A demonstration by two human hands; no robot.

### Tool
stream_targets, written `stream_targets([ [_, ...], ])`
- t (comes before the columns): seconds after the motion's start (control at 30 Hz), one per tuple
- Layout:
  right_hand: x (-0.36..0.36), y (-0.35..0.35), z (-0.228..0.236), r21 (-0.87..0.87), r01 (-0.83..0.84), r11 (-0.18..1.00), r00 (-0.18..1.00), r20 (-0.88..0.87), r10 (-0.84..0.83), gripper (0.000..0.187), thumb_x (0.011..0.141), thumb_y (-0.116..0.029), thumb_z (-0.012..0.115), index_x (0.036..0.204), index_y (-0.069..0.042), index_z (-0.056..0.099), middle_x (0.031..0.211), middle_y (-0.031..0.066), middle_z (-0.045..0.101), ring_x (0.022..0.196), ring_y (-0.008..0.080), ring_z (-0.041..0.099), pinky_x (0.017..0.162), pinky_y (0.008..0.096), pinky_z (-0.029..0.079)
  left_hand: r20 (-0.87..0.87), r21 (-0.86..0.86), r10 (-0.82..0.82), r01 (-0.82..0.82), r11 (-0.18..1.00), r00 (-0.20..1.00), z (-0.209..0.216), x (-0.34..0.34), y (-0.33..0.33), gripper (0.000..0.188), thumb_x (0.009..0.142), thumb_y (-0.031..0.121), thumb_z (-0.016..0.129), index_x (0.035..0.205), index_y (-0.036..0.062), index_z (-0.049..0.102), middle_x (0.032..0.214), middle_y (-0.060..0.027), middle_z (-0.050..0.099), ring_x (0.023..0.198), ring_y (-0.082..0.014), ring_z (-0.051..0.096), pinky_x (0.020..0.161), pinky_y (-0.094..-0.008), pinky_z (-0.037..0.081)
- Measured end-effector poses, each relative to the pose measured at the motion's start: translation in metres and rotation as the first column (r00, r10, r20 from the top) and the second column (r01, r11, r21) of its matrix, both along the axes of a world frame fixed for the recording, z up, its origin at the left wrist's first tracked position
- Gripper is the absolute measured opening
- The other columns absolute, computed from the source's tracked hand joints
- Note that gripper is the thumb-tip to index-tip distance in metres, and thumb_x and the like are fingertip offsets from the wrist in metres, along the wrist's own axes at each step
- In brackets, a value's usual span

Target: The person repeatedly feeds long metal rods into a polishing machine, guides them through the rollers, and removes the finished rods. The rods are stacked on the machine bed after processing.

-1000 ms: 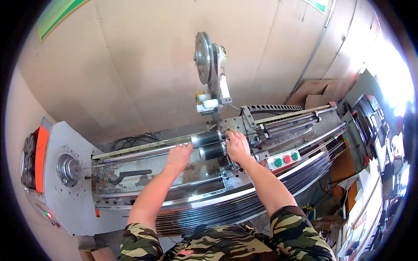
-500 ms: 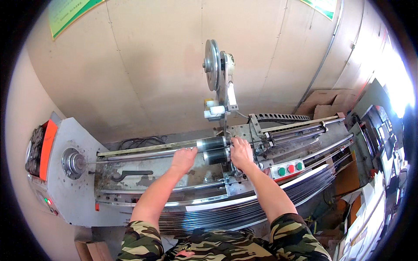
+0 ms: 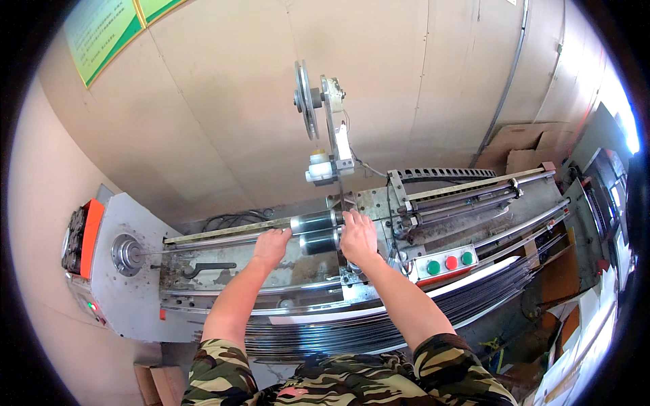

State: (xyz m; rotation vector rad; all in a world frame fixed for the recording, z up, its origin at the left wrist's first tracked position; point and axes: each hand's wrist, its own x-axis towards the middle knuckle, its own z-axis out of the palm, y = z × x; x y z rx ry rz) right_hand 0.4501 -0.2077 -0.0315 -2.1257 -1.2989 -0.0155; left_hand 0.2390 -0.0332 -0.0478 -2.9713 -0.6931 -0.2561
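A thin metal rod (image 3: 196, 252) stretches from the round chuck (image 3: 126, 255) at the left to a pair of dark, shiny rollers (image 3: 315, 231) on the machine's carriage. My left hand (image 3: 272, 247) is closed around the rod just left of the rollers. At the rollers' right end, my right hand (image 3: 359, 237) has its fingers curled down over the rod's line. What lies under those fingers is hidden by the hand. Above the carriage stands an upright arm with a grey pulley wheel (image 3: 306, 101) and white plastic cups (image 3: 319, 168).
A black hook spanner (image 3: 210, 268) lies on the machine bed. To my right is a control box with green and red buttons (image 3: 451, 262). Many long dark rods (image 3: 325, 338) are stacked along the near side. Cardboard (image 3: 528, 143) leans at the back right.
The whole view has shifted, so the rollers and both hands appear further left. Both hands stay at about the same places beside the rollers.
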Motion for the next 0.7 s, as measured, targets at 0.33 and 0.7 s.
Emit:
stream_targets([
  [0.33, -0.007, -0.004, -0.002, 0.033, -0.028, 0.999, 0.998, -0.057, 0.029, 0.043, 0.089, -0.011, 0.054, 0.131, -0.003, 0.053, 0.139, 0.0217, 0.052, 0.126, 0.0380, 0.050, 0.108, 0.0489, 0.037, -0.062, 0.060, 0.073, -0.070, 0.996, 0.995, -0.005, -0.012, -0.008, 0.023, 0.083, 0.005, 0.056, 0.104, 0.0119, 0.060, 0.084, -0.0106, 0.064, 0.087, -0.0308, 0.065, 0.070, -0.0445, 0.054],
  [0.7, -0.007, -0.009, 0.005, 0.087, -0.051, 0.995, 0.998, -0.016, 0.053, 0.042, 0.088, -0.011, 0.052, 0.129, -0.001, 0.053, 0.136, 0.0233, 0.053, 0.125, 0.0365, 0.050, 0.107, 0.0468, 0.037, -0.075, 0.058, 0.049, -0.045, 0.997, 0.996, 0.004, -0.010, -0.012, 0.024, 0.081, 0.003, 0.058, 0.104, 0.0099, 0.060, 0.084, -0.0099, 0.064, 0.086, -0.0297, 0.064, 0.074, -0.0435, 0.052],
])
